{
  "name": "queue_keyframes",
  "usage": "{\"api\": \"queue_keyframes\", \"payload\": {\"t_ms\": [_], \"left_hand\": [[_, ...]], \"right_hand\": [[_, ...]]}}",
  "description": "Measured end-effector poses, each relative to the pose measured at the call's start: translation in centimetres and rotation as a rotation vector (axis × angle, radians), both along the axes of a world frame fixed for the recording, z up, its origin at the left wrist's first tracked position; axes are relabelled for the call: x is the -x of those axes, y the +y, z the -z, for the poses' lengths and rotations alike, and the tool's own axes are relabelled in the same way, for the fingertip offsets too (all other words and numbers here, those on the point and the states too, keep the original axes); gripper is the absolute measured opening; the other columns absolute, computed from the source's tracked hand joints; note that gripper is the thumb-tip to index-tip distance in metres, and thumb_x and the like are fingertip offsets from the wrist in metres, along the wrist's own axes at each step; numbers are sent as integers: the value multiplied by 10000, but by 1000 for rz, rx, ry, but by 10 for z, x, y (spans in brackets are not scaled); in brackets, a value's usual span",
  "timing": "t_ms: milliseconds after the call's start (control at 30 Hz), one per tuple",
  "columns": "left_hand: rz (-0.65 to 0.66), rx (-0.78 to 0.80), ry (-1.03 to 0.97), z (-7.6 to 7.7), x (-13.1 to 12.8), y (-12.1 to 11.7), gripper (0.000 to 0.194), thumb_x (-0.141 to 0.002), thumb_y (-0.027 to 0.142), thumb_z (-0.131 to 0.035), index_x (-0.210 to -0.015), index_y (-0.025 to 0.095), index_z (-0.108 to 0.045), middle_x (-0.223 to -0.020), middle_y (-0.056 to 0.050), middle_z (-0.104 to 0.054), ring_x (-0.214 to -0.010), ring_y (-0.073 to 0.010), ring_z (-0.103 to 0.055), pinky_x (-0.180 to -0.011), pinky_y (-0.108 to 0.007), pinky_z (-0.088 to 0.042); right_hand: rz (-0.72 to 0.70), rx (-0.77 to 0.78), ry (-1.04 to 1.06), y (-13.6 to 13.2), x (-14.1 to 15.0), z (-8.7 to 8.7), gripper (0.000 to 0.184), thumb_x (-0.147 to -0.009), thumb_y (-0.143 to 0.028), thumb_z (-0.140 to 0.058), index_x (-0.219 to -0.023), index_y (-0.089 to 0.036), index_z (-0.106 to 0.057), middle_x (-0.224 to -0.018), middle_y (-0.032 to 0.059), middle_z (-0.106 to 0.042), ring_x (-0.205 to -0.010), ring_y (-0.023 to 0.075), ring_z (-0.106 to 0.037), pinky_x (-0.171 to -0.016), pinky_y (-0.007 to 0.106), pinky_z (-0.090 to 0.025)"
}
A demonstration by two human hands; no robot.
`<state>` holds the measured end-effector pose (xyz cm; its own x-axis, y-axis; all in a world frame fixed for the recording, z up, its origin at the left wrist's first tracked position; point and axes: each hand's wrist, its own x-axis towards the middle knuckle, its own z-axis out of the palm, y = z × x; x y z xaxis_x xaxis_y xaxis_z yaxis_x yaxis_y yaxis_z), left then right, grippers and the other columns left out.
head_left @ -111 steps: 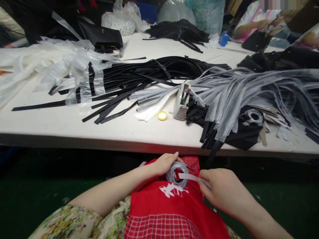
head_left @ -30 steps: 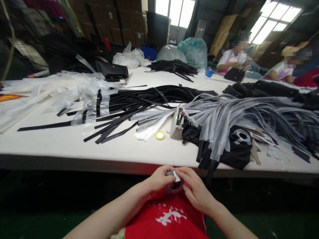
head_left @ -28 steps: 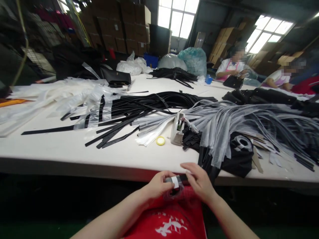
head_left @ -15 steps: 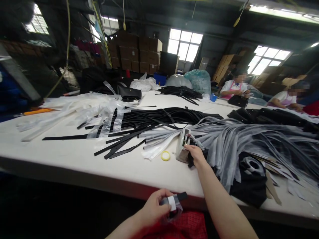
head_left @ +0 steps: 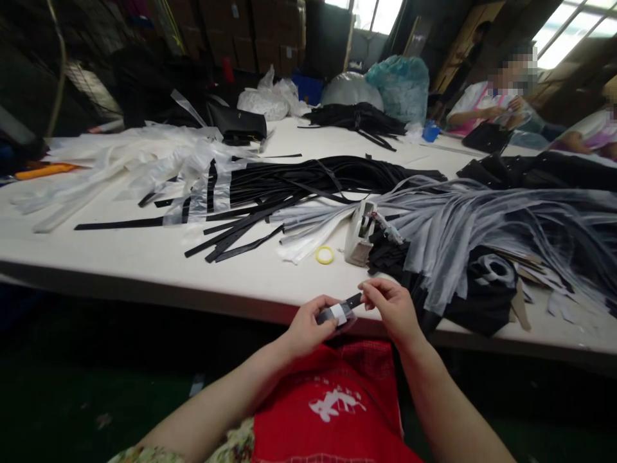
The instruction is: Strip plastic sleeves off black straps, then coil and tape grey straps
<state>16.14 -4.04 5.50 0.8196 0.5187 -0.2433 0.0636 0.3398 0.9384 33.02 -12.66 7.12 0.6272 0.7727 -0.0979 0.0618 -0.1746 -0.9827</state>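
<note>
A plastic-wrapped strap (head_left: 354,301) sits just below the middle of the frame, its flat black end poking out of glossy clear film toward the right. Around it goes a plain-looking white label (head_left: 339,314); any print is too small to read. My left hand (head_left: 311,326) is curled firmly about the bundle. My right hand (head_left: 391,307) has thumb and fingers drawn nearly together at the black tip; I can't tell whether they grip it. Below, my red cloth apron (head_left: 303,424) shows a white animal figure under unreadable lettering. Above, on the smooth white counter (head_left: 260,276), are a boxy grey dispenser (head_left: 357,249), a yellow ring (head_left: 324,263) and black straps (head_left: 347,175).
</note>
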Motion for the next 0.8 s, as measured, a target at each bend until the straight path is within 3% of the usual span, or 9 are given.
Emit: {"api": "queue_keyframes", "payload": {"t_ms": [67,167,333,500,633,700,800], "left_hand": [[-20,-119,7,0,-2,1,321,-714,311,-668,-978,138,-614,-863,-42,-682,-748,-152,-601,-673,-243,-468],[-35,-273,34,0,-3,1,302,-732,273,-646,-1005,144,-636,-907,-40,-688,-832,-172,-615,-759,-261,-484],[-51,-384,69,-3,-3,-2,285,-743,231,-613,-1011,139,-637,-928,-50,-700,-853,-189,-628,-792,-285,-494],[-80,-461,70,-3,-1,-4,274,-775,221,-602,-1038,144,-627,-981,-63,-705,-899,-195,-638,-838,-296,-494],[-75,-478,60,-1,-3,-4,269,-807,292,-611,-1035,151,-628,-926,-53,-715,-844,-192,-654,-780,-286,-520],[-128,-519,121,-1,-5,-4,267,-821,365,-618,-985,157,-650,-869,-46,-724,-786,-194,-663,-728,-283,-535],[-236,-724,203,-3,-6,-3,278,-847,428,-604,-961,188,-688,-847,-35,-739,-756,-200,-684,-708,-289,-557]], "right_hand": [[-142,34,83,-14,18,-7,336,-774,-486,-687,-777,-150,-700,-593,9,-640,-501,101,-542,-498,216,-442],[-231,106,147,-25,34,0,350,-783,-494,-677,-724,-149,-681,-562,1,-622,-461,87,-501,-457,205,-399],[-199,128,151,-25,37,17,374,-761,-507,-689,-666,-145,-675,-530,6,-614,-449,84,-485,-456,206,-380],[-196,167,207,-23,38,19,415,-740,-546,-684,-649,-142,-664,-514,7,-608,-391,74,-451,-405,204,-330],[-227,192,301,-21,38,19,456,-694,-583,-704,-648,-132,-659,-519,7,-609,-383,71,-457,-400,199,-324],[-261,154,374,-21,40,18,458,-665,-579,-729,-666,-124,-672,-574,18,-634,-435,76,-502,-450,200,-370],[-263,26,468,-19,47,15,452,-635,-563,-756,-720,-122,-712,-623,13,-636,-521,85,-536,-554,215,-424]]}}
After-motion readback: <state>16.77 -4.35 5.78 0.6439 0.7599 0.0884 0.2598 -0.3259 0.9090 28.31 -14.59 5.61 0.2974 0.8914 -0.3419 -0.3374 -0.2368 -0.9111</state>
